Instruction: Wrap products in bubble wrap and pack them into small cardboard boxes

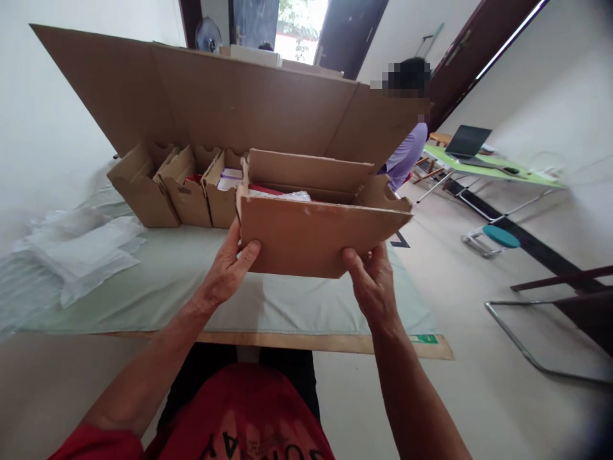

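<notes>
I hold a brown cardboard tray box (316, 233) lifted above the table, its open top tilted slightly away. My left hand (230, 265) grips its lower left corner, thumb on the front face. At the lower right edge, my right hand (373, 278) is closed on it, fingers behind the panel. Inside the box something red and a bit of clear plastic show. Behind it stand three similar small cardboard boxes (184, 188) in a row, with red and white contents partly visible.
A large flat cardboard sheet (225, 96) stands upright behind the boxes. Clear plastic bags (81, 252) lie on the pale green table cover (182, 287) at left. Another person (407, 153) sits beyond; a green table with a laptop (467, 142), a stool (498, 237) and chair frames are at right.
</notes>
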Motion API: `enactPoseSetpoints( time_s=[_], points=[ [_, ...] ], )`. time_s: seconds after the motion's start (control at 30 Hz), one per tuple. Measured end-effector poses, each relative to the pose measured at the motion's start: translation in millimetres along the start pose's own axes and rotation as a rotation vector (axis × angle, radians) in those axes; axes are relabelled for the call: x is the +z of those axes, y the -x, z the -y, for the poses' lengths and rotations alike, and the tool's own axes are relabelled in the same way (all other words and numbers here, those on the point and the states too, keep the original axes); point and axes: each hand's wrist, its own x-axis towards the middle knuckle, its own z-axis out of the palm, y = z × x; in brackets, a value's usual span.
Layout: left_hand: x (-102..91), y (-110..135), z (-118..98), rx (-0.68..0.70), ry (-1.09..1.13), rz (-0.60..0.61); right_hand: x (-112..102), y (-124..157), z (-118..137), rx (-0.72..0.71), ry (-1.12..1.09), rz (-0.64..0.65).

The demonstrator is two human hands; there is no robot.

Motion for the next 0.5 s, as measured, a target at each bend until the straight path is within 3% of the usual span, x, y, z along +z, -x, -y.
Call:
enactPoseSetpoints(
  time_s=[0.1,0.23,0.33,0.5],
  points=[
    [3.4,3,0,0.001,-0.008,-0.037,-2,1,-4,0.008,-0.014,0.044],
    [8.1,7,4,-0.035,0.0,-0.002,-4,2,-7,-0.003,-0.008,-0.014],
    [2.8,13,9,-0.024,-0.022,-0.063,2,2,-9,0.004,-0.002,0.033],
    [-2.9,45,20,-0.073,-0.114,-0.083,12,0,-34,0.043,-0.092,0.139]
  ],
)
